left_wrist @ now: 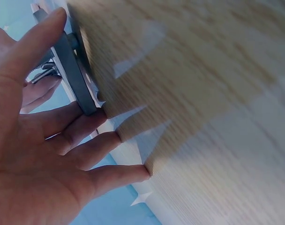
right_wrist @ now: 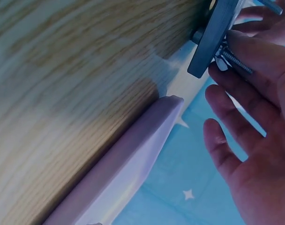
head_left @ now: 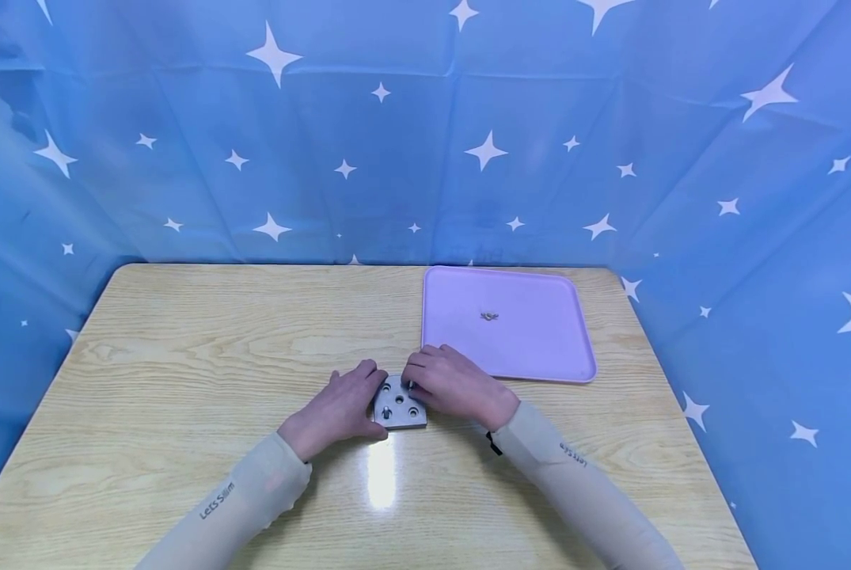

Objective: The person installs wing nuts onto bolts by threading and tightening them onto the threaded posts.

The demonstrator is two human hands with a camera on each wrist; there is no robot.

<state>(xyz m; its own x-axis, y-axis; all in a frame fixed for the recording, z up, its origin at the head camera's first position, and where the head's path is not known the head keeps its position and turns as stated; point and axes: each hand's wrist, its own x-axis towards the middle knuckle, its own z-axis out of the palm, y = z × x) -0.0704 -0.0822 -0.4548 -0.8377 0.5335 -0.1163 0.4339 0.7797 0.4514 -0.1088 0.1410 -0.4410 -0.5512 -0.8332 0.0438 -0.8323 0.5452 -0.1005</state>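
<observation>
A small grey metal plate (head_left: 400,400) with several holes sits on the table, a short metal post (head_left: 386,412) standing near its left front corner. My left hand (head_left: 343,405) grips the plate's left side, thumb at the near edge and fingers at the far one. At the far right corner, my right hand (head_left: 453,385) pinches a small wing nut (right_wrist: 221,62) beside a threaded stud (right_wrist: 238,62) on the plate. From the head view, the right fingers mostly hide that corner. Seen from the left wrist, the plate (left_wrist: 73,72) stands slightly raised over the wood.
A shallow purple tray (head_left: 539,348) lies behind my right hand, with small metal wing nuts (head_left: 489,316) in it. The wooden table (head_left: 218,340) meets a blue curtain (head_left: 397,158) with white stars along the back and sides.
</observation>
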